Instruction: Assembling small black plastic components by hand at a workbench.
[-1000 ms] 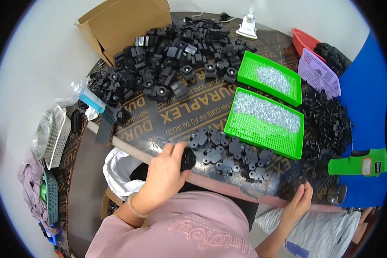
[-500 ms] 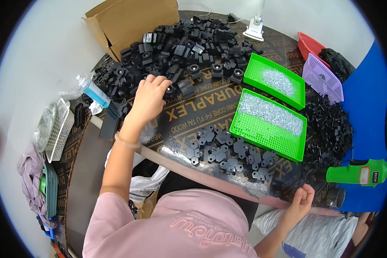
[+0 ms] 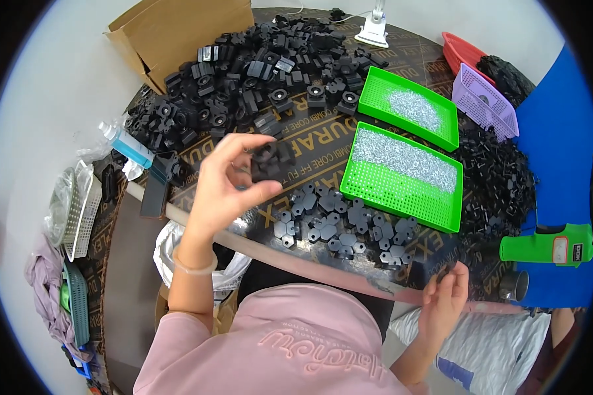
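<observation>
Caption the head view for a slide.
Left hand holds a black part over a cluttered table, two green trays of silvery pieces to the right.

A person's left hand (image 3: 225, 187) holds a black part (image 3: 274, 161) above a dark table (image 3: 319, 159), the right hand (image 3: 445, 295) at its near edge, fingers curled. Two green trays (image 3: 402, 205) of small silvery pieces (image 3: 408, 159) sit right, a heap of black components (image 3: 270, 62) farther left.
</observation>
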### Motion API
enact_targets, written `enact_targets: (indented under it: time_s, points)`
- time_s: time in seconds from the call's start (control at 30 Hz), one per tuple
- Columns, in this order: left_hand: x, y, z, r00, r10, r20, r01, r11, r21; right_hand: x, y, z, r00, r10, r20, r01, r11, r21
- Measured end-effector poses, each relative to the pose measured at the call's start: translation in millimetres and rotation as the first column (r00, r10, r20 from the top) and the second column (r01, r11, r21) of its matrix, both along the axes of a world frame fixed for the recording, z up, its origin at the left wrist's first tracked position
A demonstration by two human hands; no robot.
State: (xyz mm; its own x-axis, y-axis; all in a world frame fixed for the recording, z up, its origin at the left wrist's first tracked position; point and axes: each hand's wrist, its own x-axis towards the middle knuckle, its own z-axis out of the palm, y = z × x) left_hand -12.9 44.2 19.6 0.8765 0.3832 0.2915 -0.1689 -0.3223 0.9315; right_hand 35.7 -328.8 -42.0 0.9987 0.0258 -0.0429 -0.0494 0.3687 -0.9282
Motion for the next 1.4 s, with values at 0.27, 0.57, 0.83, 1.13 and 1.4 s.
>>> enact_targets:
  time_s: [0.27,0.57,0.83,1.13,1.4]
  points:
    - [-9.0,-63.4,-4.6,0.862,-0.48,0.163,0.483,0.679,-0.553,-9.1,7.5,4.5,0.986,0.116,0.116,-0.111,0.992,-0.053]
    - [-8.8,-111.2,-28.7,0.742,-0.633,0.222,0.572,0.423,-0.703,-16.3,30.2,27.0,0.882,0.43,0.19,-0.44,0.898,0.008]
    - [-5.5,-117.6,-31.0,0.767,-0.607,0.209,0.502,0.364,-0.784,-15.0,39.4,28.5,0.825,0.555,0.108,-0.566,0.808,0.162]
    - [-6.8,-130.3,-50.0,0.712,-0.653,0.259,0.548,0.286,-0.786,-15.9,55.6,41.6,0.804,0.579,0.137,-0.588,0.808,0.038]
    - [-7.1,-131.2,-52.2,0.73,-0.646,0.223,0.554,0.369,-0.746,-19.7,53.3,42.2,0.803,0.591,0.079,-0.594,0.804,0.03]
